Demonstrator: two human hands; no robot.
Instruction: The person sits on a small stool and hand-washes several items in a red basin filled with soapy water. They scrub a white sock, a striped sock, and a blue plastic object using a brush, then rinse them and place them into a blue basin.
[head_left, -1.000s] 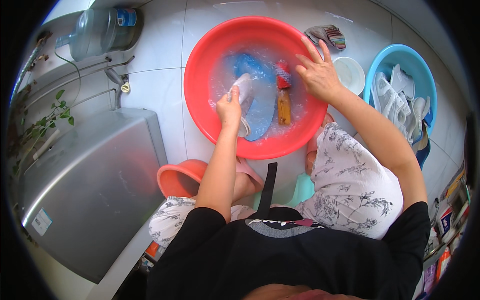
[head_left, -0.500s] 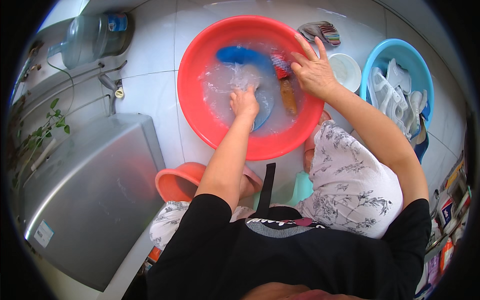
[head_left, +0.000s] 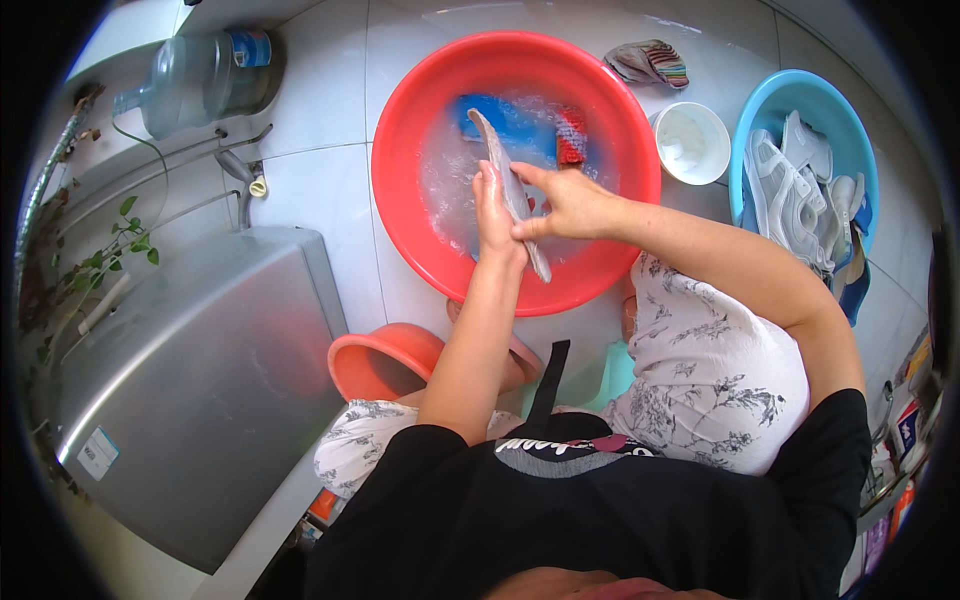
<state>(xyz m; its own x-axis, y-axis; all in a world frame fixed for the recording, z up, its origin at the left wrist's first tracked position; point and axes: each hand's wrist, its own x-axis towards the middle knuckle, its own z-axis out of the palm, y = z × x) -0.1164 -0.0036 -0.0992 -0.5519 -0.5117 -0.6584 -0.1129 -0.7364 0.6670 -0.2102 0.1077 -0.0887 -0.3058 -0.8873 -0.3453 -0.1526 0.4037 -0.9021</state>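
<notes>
A long, thin grey-white insole (head_left: 513, 196) is held on edge above the soapy water of a red basin (head_left: 392, 140). My left hand (head_left: 494, 218) lies along its left side, the palm against it and the fingers pointing away from me. From the right, my right hand (head_left: 572, 204) grips the insole's edge, with thumb and forefinger apart. Behind the insole, a blue object (head_left: 508, 122) rests blurred in the cloudy water. Beside that, a brush (head_left: 571, 138) shows its red and whitish head; its handle is mostly hidden by my right hand.
White shoes (head_left: 785, 190) fill a light blue basin (head_left: 744, 108) at the right. Between the basins stands a white bucket (head_left: 692, 143), with a striped cloth (head_left: 650, 63) behind it. An orange bucket (head_left: 352, 362) lies near my left leg, beside a grey metal cabinet (head_left: 200, 380).
My left hand has risen out of the water with the insole. My right hand has left the basin's rim and moved left onto the insole.
</notes>
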